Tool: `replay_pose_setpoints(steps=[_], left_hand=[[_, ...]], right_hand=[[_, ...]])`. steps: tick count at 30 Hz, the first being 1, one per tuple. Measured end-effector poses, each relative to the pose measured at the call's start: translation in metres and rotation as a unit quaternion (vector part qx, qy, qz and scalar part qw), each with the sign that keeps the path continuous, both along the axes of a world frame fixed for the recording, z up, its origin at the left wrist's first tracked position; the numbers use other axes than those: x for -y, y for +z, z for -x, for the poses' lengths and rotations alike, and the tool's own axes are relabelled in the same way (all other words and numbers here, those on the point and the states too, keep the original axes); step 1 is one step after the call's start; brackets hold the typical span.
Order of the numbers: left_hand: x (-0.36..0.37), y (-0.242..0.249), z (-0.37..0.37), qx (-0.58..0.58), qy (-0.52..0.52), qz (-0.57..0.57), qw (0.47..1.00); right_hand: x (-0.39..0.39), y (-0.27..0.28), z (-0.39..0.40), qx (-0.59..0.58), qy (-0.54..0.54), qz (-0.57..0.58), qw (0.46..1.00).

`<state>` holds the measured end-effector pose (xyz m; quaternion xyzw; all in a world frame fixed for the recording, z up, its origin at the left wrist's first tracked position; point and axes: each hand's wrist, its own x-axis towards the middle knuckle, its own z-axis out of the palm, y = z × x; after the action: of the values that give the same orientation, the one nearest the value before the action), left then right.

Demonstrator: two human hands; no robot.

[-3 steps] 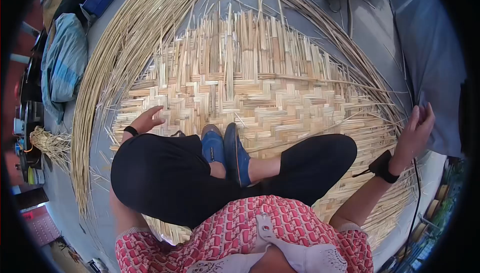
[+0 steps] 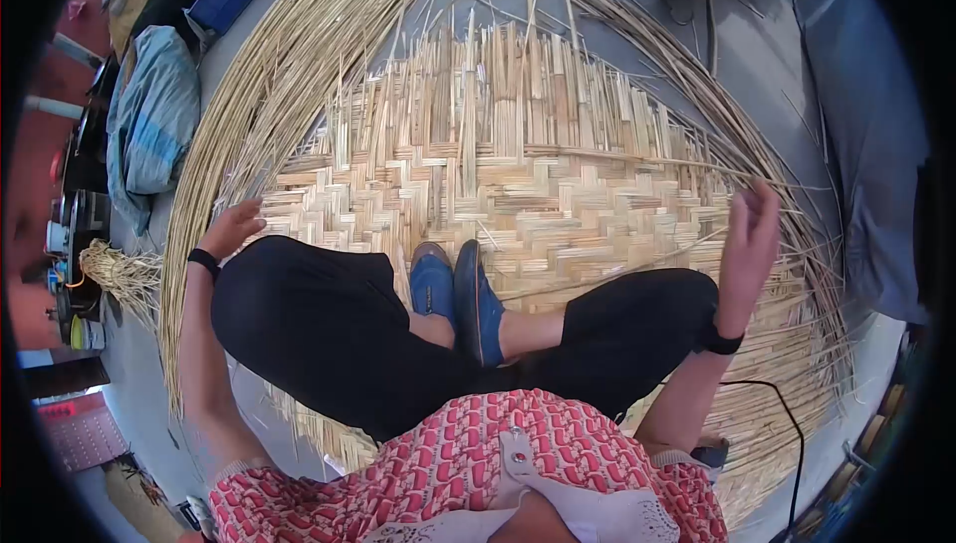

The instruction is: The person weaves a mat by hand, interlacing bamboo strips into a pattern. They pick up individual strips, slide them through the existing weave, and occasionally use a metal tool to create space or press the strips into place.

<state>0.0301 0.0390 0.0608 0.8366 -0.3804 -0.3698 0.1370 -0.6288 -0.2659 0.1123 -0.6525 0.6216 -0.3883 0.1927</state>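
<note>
A woven mat of split straw-coloured strips (image 2: 558,204) lies on the floor under my crossed legs, its far ends loose and unwoven. My left hand (image 2: 235,226) hovers beside my left knee, near the inner edge of a long bundle of thin stalks (image 2: 254,95). Its fingers stretch forward and hold nothing. My right hand (image 2: 749,249) is raised over the mat's right side, beyond my right knee. Its fingers point away from me, slightly bent, with nothing visible in them. One loose strip (image 2: 647,157) runs across the mat close beyond its fingertips.
A second bundle of stalks (image 2: 687,80) slants along the far right edge. At the left lie a pale blue sack (image 2: 154,110) and a tied bunch of straw (image 2: 119,274). Grey cloth (image 2: 866,135) hangs at the right. A black cord (image 2: 797,433) trails near my right arm.
My left hand has moved left, away from the mat toward the stalk bundle. My right hand has swung inward from the grey cloth and is now over the mat, its fingers closer together.
</note>
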Motion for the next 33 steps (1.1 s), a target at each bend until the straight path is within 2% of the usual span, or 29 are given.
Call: replay_pose_setpoints(steps=[1, 2, 4, 5, 6, 7, 8, 9, 10, 11, 12, 14, 16, 18, 19, 20, 21, 22, 24, 25, 26, 28, 30, 31, 33], left_hand=[[-0.013, 0.055, -0.025, 0.043, 0.03, 0.009, 0.999], [-0.023, 0.119, -0.04, 0.134, 0.027, 0.009, 0.991], [-0.046, 0.225, -0.081, 0.246, 0.04, 0.078, 0.965], [-0.042, 0.279, -0.061, 0.322, 0.016, 0.104, 0.941], [-0.042, 0.326, -0.065, 0.346, 0.008, 0.152, 0.926], [-0.025, 0.363, -0.002, 0.455, -0.16, 0.167, 0.86], [0.003, 0.378, 0.082, 0.544, -0.323, 0.177, 0.754], [0.026, 0.378, 0.128, 0.54, -0.335, 0.183, 0.75], [0.051, 0.374, 0.167, 0.426, -0.243, 0.287, 0.823], [0.075, 0.365, 0.194, 0.288, -0.144, 0.38, 0.867], [0.096, 0.355, 0.204, 0.131, -0.04, 0.449, 0.883], [0.128, 0.298, 0.195, 0.078, -0.065, 0.432, 0.896], [0.184, 0.227, 0.273, -0.05, -0.14, 0.321, 0.935], [0.234, 0.146, 0.287, -0.167, -0.171, 0.217, 0.946], [0.258, 0.104, 0.29, -0.195, -0.183, 0.175, 0.948], [0.282, 0.064, 0.293, -0.211, -0.177, 0.141, 0.951], [0.302, 0.028, 0.3, -0.219, -0.166, 0.138, 0.952], [0.32, -0.001, 0.311, -0.227, -0.156, 0.134, 0.952], [0.352, -0.04, 0.344, -0.254, -0.14, 0.119, 0.95], [0.365, -0.055, 0.361, -0.261, -0.157, 0.113, 0.946], [0.376, -0.068, 0.378, -0.268, -0.173, 0.108, 0.942], [0.396, -0.082, 0.414, -0.218, -0.275, 0.144, 0.925], [0.419, -0.091, 0.446, -0.168, -0.348, 0.173, 0.906], [0.425, -0.088, 0.465, -0.17, -0.352, 0.222, 0.893], [0.433, -0.072, 0.496, -0.173, -0.35, 0.274, 0.879]], right_hand=[[0.002, -0.037, -0.025, 0.058, 0.113, -0.084, 0.988], [0.005, -0.083, -0.049, 0.11, 0.229, -0.102, 0.962], [0.018, -0.153, -0.099, 0.208, 0.273, -0.188, 0.92], [0.023, -0.172, -0.113, 0.243, 0.216, -0.241, 0.914], [0.027, -0.187, -0.124, 0.278, 0.161, -0.296, 0.9], [0.037, -0.209, -0.13, 0.282, 0.157, -0.295, 0.899], [0.046, -0.231, -0.134, 0.348, 0.07, -0.289, 0.889], [0.051, -0.248, -0.131, 0.411, -0.023, -0.279, 0.868], [0.053, -0.256, -0.13, 0.413, -0.042, -0.273, 0.868], [0.057, -0.258, -0.13, 0.485, -0.077, -0.238, 0.838], [0.061, -0.261, -0.122, 0.551, -0.112, -0.199, 0.802], [0.065, -0.266, -0.107, 0.573, -0.122, -0.192, 0.787], [0.071, -0.265, -0.1, 0.601, -0.105, -0.193, 0.769], [0.08, -0.261, -0.088, 0.604, -0.051, -0.216, 0.766], [0.08, -0.256, -0.084, 0.603, -0.055, -0.21, 0.768], [0.078, -0.247, -0.08, 0.558, -0.052, -0.217, 0.799], [0.08, -0.237, -0.073, 0.511, -0.051, -0.223, 0.829], [0.084, -0.227, -0.065, 0.511, -0.059, -0.216, 0.83], [0.092, -0.206, -0.047, 0.59, -0.063, -0.239, 0.769], [0.097, -0.195, -0.039, 0.588, -0.07, -0.233, 0.772], [0.104, -0.183, -0.032, 0.613, -0.056, -0.216, 0.758], [0.115, -0.17, -0.017, 0.632, -0.043, -0.195, 0.749], [0.123, -0.16, 0.002, 0.538, 0.012, -0.119, 0.834], [0.12, -0.145, 0.009, 0.486, 0.006, -0.121, 0.866], [0.113, -0.123, 0.018, 0.454, 0.041, -0.102, 0.884]])
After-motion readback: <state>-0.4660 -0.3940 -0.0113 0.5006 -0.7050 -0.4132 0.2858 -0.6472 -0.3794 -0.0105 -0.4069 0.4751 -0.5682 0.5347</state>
